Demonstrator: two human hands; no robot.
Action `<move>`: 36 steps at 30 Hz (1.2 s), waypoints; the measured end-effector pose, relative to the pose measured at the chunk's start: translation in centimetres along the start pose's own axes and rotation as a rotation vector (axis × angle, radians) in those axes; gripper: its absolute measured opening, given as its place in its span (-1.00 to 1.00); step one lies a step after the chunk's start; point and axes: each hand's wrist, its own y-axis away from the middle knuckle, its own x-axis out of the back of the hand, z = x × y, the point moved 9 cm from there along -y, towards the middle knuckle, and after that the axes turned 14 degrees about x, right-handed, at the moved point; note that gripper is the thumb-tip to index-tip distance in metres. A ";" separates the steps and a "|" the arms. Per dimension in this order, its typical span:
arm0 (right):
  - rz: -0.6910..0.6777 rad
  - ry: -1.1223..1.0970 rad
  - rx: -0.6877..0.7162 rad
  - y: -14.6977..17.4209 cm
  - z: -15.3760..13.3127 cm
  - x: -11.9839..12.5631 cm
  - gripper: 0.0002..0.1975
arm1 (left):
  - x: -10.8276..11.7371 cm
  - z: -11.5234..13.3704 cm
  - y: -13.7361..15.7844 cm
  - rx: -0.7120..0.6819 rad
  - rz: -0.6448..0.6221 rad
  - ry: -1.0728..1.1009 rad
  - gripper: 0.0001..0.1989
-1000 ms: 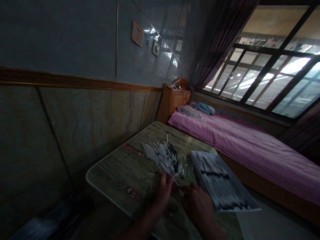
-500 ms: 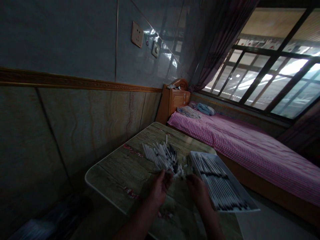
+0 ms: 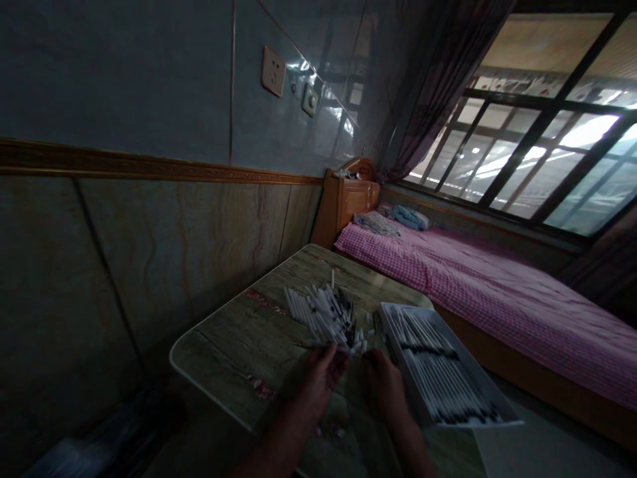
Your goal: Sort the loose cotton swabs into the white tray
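Observation:
My left hand is closed at the near edge of a pile of white pen parts. A thin pen seems to lie across its fingers, mostly hidden and dim. Just to the right, my right hand is closed too, fingertips curled; whatever they pinch is too small and dark to make out. Both hands are close together, a small gap between them. Dark pen pieces lie on the pile's right side, with short white pieces in front of my fingers.
A white tray with rows of white, black-ended pens stands on the table's right side. The table has a pale rounded edge. Beyond it are a bed with a pink checked sheet and a tiled wall.
My right hand has moved left, closer to my left hand. My left hand has shifted slightly right. The pile and tray look the same.

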 end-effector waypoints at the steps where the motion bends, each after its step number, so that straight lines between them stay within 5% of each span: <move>1: 0.050 -0.122 -0.003 0.3 -0.3 0.3 -0.81 | -0.1 0.0 0.0 -0.005 -0.004 -0.023 -0.66; 5: 0.186 -0.434 -0.106 1.6 -1.4 1.0 -0.72 | -0.3 -0.3 0.2 -0.023 -0.023 -0.109 -0.67; 10: 0.267 -0.539 -0.164 2.1 -1.6 0.9 -0.68 | -0.4 -0.4 0.2 -0.028 -0.044 -0.124 -0.69; 21: 0.357 -0.547 -0.154 2.4 -0.6 0.3 -0.69 | -0.9 -0.4 0.7 -0.018 -0.033 -0.141 -0.74; 36: 0.218 -0.294 -0.002 2.0 -2.5 1.6 -0.82 | -0.9 0.0 1.1 -0.067 0.003 -0.213 -0.64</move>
